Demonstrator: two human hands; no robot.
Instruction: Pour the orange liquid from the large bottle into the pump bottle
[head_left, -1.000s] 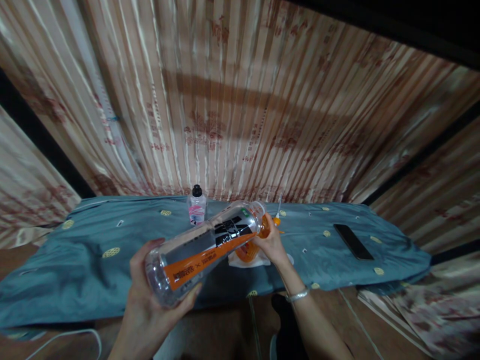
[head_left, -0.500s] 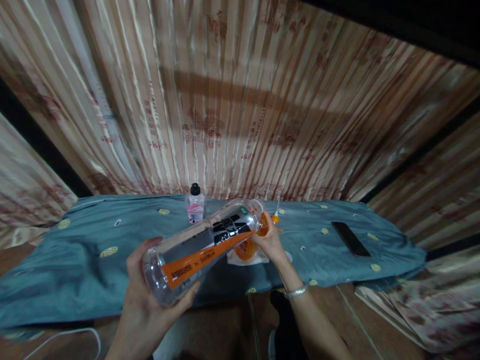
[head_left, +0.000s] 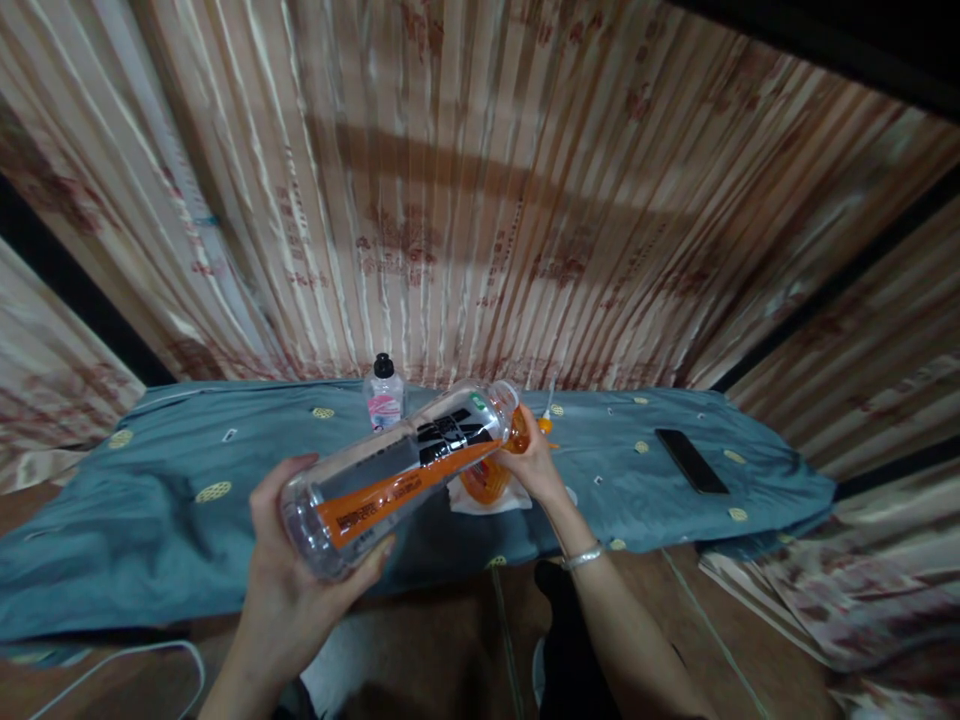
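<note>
A large clear plastic bottle (head_left: 390, 455) with an orange, black and silver label lies tilted across the middle, its open neck up and to the right. My left hand (head_left: 292, 570) is wrapped round the base of it. Behind its neck, an orange bottle (head_left: 484, 484) stands on a white cloth or tissue (head_left: 517, 498). My right hand (head_left: 534, 460) grips the top of this orange bottle, close to the clear bottle's mouth. The clear bottle hides part of the orange one, so I cannot tell whether the two mouths touch.
A small bottle with a black cap and pink label (head_left: 384, 395) stands behind on the teal bedding (head_left: 172, 520). An orange and white pump top (head_left: 546, 424) lies beyond my right hand. A black phone (head_left: 690, 460) rests at the right. Patterned curtains (head_left: 450, 250) hang behind.
The whole scene has shifted slightly up and left in view. Both hands keep their hold on the two bottles, and the clear bottle's tilt looks about the same.
</note>
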